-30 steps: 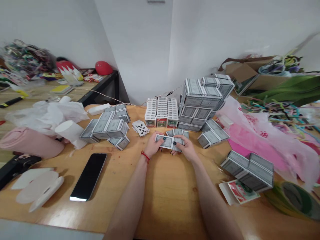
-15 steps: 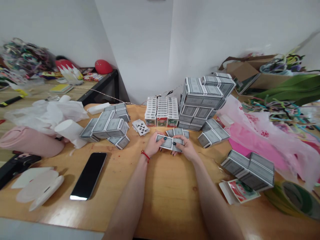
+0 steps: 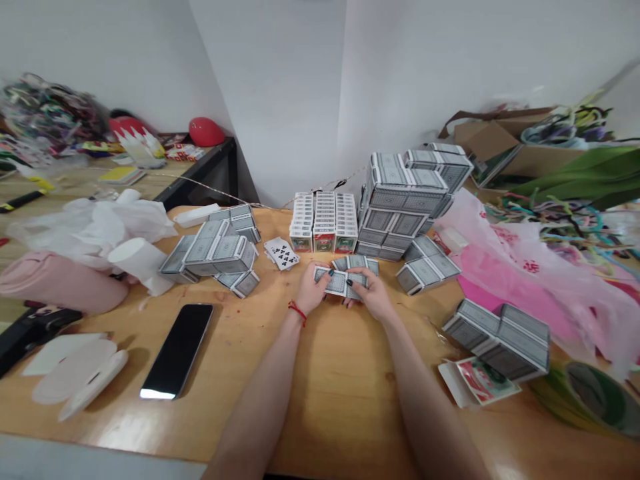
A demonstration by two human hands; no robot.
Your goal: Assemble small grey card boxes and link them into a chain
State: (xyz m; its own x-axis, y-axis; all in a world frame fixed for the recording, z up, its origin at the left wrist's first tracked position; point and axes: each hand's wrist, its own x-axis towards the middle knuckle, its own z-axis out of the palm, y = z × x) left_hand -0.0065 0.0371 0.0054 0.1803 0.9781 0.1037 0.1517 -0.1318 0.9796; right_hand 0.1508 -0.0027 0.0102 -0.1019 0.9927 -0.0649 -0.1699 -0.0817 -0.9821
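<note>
Grey-backed playing cards (image 3: 334,281) lie face down between my two hands, just above the table. My left hand (image 3: 312,288) grips their left end with the thumb on top. The right end is pinched by my right hand (image 3: 373,292), thumb and fingers closed on it. Right behind my fingers is a grey-patterned block of cards (image 3: 367,264) on the table. Face-up cards (image 3: 282,255), clubs on top, rest to the left of my left hand. Rows of boxed card decks (image 3: 324,223) stand farther back.
Blocks built from grey cards form a tall stack (image 3: 400,207) at right and a lower pile (image 3: 220,250) at left. A black phone (image 3: 177,350) lies left. An opened card box (image 3: 483,381) and green tape roll (image 3: 590,400) sit front right. Pink plastic (image 3: 530,287) covers the right side.
Both hands stay closed on the cards. My left wrist and the cards have shifted slightly to the right; the surrounding things stay put.
</note>
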